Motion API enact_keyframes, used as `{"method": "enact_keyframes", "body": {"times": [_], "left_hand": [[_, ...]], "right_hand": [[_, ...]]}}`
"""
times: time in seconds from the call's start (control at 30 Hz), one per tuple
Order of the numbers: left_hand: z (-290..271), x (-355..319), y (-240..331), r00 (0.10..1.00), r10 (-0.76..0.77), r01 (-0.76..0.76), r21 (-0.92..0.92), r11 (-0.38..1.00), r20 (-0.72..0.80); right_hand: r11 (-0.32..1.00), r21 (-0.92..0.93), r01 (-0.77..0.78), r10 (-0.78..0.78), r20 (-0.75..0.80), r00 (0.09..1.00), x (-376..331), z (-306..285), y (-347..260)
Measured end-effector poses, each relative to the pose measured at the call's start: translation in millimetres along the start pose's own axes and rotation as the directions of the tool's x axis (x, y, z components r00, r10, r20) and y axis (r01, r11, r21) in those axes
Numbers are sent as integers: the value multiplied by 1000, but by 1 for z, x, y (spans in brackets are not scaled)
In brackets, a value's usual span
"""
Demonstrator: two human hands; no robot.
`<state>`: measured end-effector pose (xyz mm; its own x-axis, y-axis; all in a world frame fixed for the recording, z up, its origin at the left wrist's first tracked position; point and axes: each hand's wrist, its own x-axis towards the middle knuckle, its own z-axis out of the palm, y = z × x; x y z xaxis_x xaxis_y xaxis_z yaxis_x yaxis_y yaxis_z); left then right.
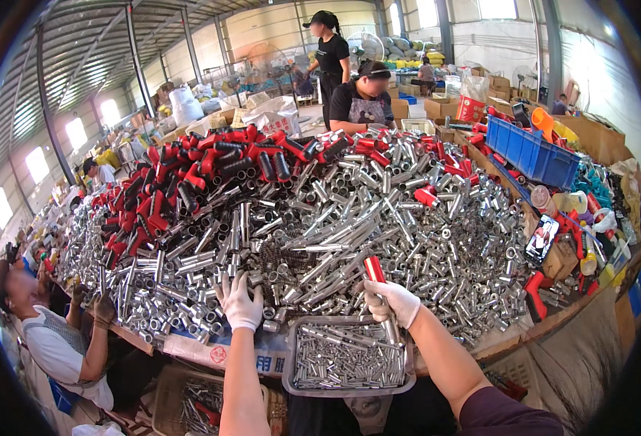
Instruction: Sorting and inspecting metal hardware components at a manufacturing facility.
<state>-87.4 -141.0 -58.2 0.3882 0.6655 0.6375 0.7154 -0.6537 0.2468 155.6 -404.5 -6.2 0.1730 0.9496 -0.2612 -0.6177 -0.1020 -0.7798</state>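
My right hand, in a white glove, is shut on a metal tube with a red grip, held upright above the far right corner of a grey tray of small metal pins. My left hand, also gloved, reaches with spread fingers onto the near edge of a huge heap of shiny metal tubes, just beyond the tray's left corner. It holds nothing that I can see.
Red-and-black handles top the heap's far left. A blue crate and a phone are at the right. A seated person works at the left; two people are across the table.
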Motion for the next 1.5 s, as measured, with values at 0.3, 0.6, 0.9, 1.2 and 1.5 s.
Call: {"method": "enact_keyframes", "body": {"times": [0.3,0.6,0.9,1.2,1.5], "left_hand": [[-1,0,2,1000,0,0,5,1000,8],[-1,-1,2,1000,1,-1,6,1000,13],[-1,0,2,1000,1,-1,4,1000,12],[0,-1,2,1000,-3,3,2,1000,14],[0,-1,2,1000,-17,17,6,1000,26]], "right_hand": [[1000,-13,3,-4,-23,1000,-2,2,-1],[1000,8,6,-5,-10,1000,0,-1,2],[1000,-4,16,-16,-2,1000,-1,0,0],[1000,29,0,-1,37,999,-1,-5,1],[1000,22,-1,0,28,1000,-1,-4,1]]}}
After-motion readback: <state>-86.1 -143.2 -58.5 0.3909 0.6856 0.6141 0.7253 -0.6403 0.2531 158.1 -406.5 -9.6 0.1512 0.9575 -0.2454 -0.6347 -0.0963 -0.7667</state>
